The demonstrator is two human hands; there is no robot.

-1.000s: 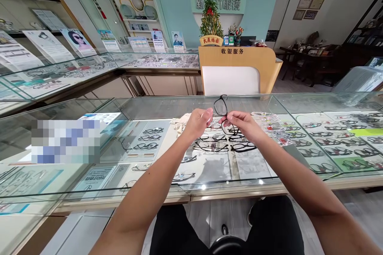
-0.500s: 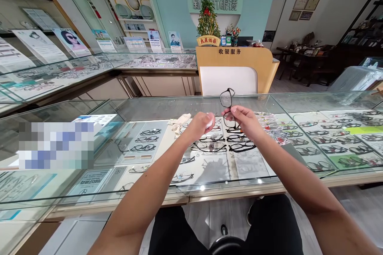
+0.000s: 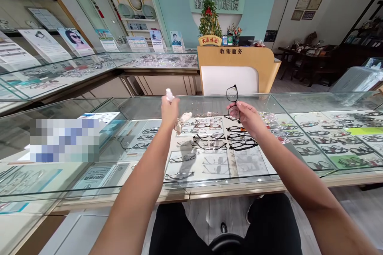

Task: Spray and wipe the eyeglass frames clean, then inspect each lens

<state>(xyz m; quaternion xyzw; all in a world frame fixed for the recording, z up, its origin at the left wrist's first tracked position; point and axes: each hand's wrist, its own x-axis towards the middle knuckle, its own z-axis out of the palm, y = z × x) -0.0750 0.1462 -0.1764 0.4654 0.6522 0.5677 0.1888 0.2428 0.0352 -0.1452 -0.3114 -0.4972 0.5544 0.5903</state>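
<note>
"What's biggest?"

"The long glass counter (image 3: 239,188), with rows of frames (image 3: 242,144) showing."

"And the hands?"

"The left hand (image 3: 169,110) and right hand (image 3: 247,116) are well apart over it. The right hand pinches black glasses (image 3: 232,95), stood on end, long way up and down."

"Where's that from the left hand?"

"Off to its right. A pale cloth (image 3: 183,121) is just beside the left wrist, and the left hand curls around a little white bottle (image 3: 169,95)."

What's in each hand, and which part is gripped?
Right hand: black-framed glasses, pinched near the bridge. Left hand: small white bottle-like item, gripped below its exposed top.
</note>
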